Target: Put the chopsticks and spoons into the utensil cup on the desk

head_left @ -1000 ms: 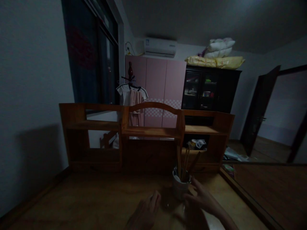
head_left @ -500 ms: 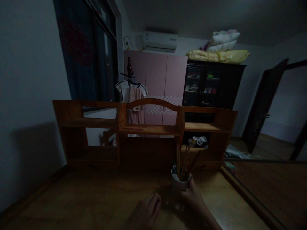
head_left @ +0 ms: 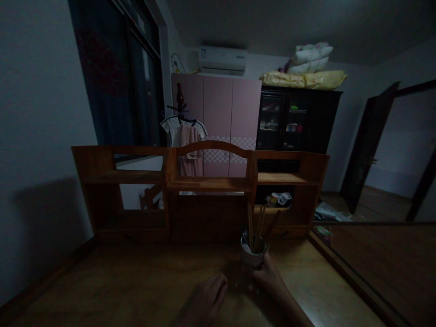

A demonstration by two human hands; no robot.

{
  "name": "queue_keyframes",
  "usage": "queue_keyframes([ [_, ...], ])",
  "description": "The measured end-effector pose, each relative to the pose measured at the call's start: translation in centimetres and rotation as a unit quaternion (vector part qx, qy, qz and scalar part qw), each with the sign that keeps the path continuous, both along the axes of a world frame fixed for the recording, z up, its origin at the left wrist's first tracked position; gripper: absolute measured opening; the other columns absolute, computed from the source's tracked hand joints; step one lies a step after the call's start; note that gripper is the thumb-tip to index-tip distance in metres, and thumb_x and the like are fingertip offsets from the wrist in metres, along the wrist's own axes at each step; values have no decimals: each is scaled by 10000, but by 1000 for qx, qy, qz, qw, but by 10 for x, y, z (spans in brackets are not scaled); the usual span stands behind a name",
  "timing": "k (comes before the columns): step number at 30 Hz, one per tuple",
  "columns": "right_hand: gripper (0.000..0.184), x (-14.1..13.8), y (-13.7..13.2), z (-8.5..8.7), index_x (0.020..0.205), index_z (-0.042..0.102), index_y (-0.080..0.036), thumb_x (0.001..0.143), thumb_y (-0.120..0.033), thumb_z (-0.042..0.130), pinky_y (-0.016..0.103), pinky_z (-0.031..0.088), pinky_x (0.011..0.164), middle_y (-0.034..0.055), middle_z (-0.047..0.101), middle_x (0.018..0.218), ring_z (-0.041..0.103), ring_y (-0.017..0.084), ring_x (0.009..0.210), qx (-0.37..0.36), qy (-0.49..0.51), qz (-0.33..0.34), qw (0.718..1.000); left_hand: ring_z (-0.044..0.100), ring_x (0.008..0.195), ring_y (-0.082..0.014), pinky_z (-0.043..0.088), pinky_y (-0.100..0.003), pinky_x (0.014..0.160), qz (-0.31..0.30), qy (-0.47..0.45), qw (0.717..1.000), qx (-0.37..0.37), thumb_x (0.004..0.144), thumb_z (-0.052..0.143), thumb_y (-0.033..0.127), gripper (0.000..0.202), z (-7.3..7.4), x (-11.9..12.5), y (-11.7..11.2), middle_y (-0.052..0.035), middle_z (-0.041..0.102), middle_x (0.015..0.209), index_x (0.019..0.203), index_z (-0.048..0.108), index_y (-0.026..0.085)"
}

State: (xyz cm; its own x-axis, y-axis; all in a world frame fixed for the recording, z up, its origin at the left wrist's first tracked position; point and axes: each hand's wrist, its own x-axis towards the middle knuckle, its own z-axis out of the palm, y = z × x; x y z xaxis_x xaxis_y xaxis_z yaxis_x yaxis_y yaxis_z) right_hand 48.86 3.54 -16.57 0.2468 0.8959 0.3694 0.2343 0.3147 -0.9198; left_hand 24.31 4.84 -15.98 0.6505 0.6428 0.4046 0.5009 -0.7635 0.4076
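A white cup [head_left: 252, 254] stands on the wooden desk [head_left: 136, 286], with several wooden chopsticks [head_left: 259, 225] sticking up out of it. My right hand [head_left: 269, 277] is wrapped round the lower part of the cup from the near side. My left hand [head_left: 206, 302] rests on the desk just left of the cup, fingers curled loosely, holding nothing that I can see. The room is dim, so small details on the desk are lost.
A wooden shelf unit [head_left: 200, 186] runs along the back of the desk, with small items [head_left: 279, 199] in its right compartment. Behind it are a pink wardrobe [head_left: 218, 122], a dark cabinet [head_left: 293, 120] and hanging clothes [head_left: 185, 136]. An open door [head_left: 368, 145] is at the right.
My right hand came in from the cup's right side and closed round the cup. The left hand stayed put on the desk. The view shifted slightly.
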Motion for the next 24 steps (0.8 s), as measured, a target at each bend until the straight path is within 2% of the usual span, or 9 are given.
queue_keyframes([
  [7,695,-2,-2,3,1250,471,-190,636,-272,786,378,496,829,90,654,1099,623,287,987,17,-21,-3,1000,656,889,-152,502,-236,811,-13,-13,1000,-20,976,366,215,216,2,0,-2,-20,678,977,1032,572,243],
  [12,722,-1,-3,3,1277,470,-176,632,-274,781,394,478,855,104,651,1117,608,296,1010,13,-26,-2,1000,638,877,-145,487,-239,819,-27,-19,999,-33,967,380,198,209,6,-1,-3,-2,663,969,1019,574,258],
  [17,666,-1,-4,2,1254,493,-177,655,-261,772,362,497,804,93,673,1077,632,283,958,6,-20,0,1000,641,879,-141,486,-233,815,-28,-28,999,-19,964,390,203,205,9,0,-3,3,667,962,1014,582,256],
  [24,674,-1,-2,-1,1252,475,-177,660,-261,784,362,493,830,79,664,1096,628,270,979,16,-29,-1,999,647,903,-152,497,-248,838,-23,-19,999,-20,954,405,188,226,6,0,-5,-8,681,1002,1058,593,260],
])
